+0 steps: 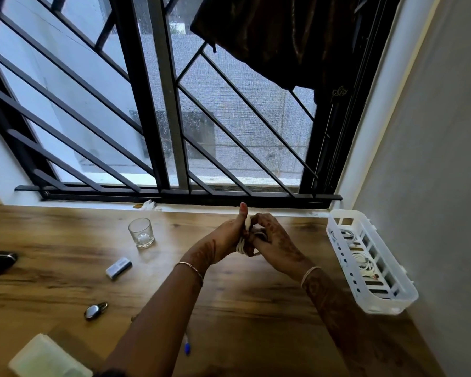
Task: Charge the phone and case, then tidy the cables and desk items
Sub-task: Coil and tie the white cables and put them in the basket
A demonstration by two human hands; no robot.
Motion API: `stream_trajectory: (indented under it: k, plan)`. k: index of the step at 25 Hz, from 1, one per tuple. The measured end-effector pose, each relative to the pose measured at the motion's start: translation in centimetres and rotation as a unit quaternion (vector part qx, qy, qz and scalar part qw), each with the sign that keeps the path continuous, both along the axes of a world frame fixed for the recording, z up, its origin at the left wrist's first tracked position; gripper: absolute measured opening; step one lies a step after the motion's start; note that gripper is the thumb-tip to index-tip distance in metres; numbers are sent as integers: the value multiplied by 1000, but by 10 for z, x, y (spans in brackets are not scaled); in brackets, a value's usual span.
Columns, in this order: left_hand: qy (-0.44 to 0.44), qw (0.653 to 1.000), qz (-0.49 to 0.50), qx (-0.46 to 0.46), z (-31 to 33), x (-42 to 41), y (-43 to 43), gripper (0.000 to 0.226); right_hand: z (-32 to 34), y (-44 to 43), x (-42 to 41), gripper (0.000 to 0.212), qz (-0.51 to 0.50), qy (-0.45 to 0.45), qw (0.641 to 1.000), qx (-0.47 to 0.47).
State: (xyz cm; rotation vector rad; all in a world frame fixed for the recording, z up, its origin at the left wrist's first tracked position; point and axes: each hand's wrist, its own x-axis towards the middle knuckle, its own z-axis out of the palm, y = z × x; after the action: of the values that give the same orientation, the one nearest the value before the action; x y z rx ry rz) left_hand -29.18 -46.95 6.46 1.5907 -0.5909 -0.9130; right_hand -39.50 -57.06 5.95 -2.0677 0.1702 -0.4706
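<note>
Both my hands meet above the far middle of the wooden desk (242,308), holding a coiled white cable (242,245) between them. My left hand (230,235) grips the coil with its thumb pointing up. My right hand (273,240) has its fingers closed on the coil from the right side. A white slotted basket (397,300) at the right, against the wall, contains other coiled white cables. At the far left edge lies a dark case (0,261) with a white cable end beside it. No phone is visible.
On the desk stand a clear glass (141,232), a small grey-white box (118,268), a metal padlock (95,311), a blue pen (187,346) partly hidden by my left forearm, and a pale box (45,357) at the near left. A barred window runs behind the desk.
</note>
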Motion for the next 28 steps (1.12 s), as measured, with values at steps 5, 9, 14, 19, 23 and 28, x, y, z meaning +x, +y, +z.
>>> stream_trajectory:
  k: [5,9,14,19,23,28]
  plan:
    - [7,983,174,-53,-2,-9,-9,55,4,8,6,21,-78,-24,994,77]
    - [15,979,167,-116,-7,-17,-9,28,4,8,6,15,-95,-28,986,135]
    - [-2,980,135,-143,-12,-26,-7,11,8,-3,7,5,-137,-29,970,198]
    - [-32,975,167,-144,-10,-29,-5,14,8,-2,10,4,-140,-44,973,177]
    - [-141,963,207,-98,-3,-26,-2,14,3,-8,5,20,-80,-23,984,161]
    - [-290,943,162,9,4,-25,-2,16,-4,-12,6,23,-111,-39,990,72]
